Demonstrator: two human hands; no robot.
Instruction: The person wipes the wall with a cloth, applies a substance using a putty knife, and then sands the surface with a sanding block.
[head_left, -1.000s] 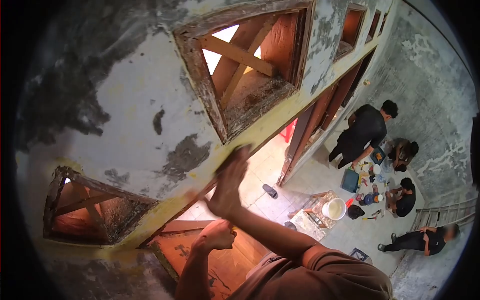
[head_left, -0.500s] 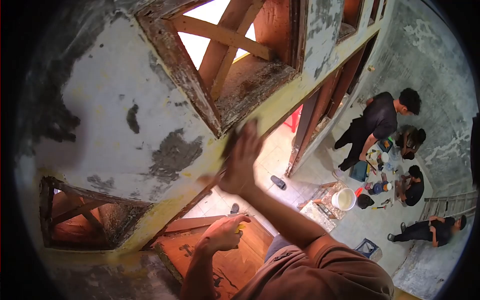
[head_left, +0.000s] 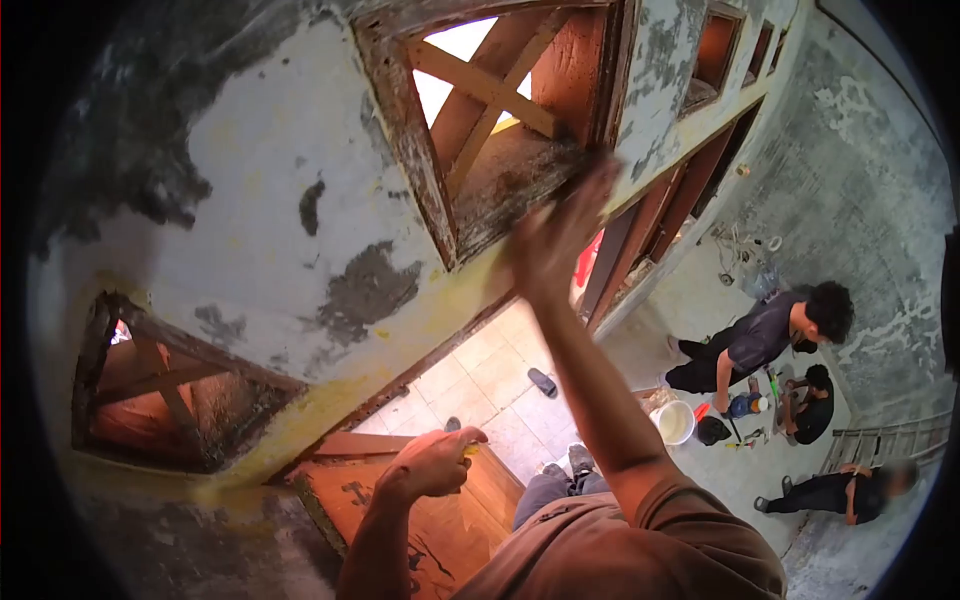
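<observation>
The wall is whitish and patchy, blotched with dark grey; its lower band is stained yellow and runs slantwise across the view, the blurred right hand over its upper stretch, contact unclear; a small yellow item sits in the left hand, mostly hidden by the fingers.
</observation>
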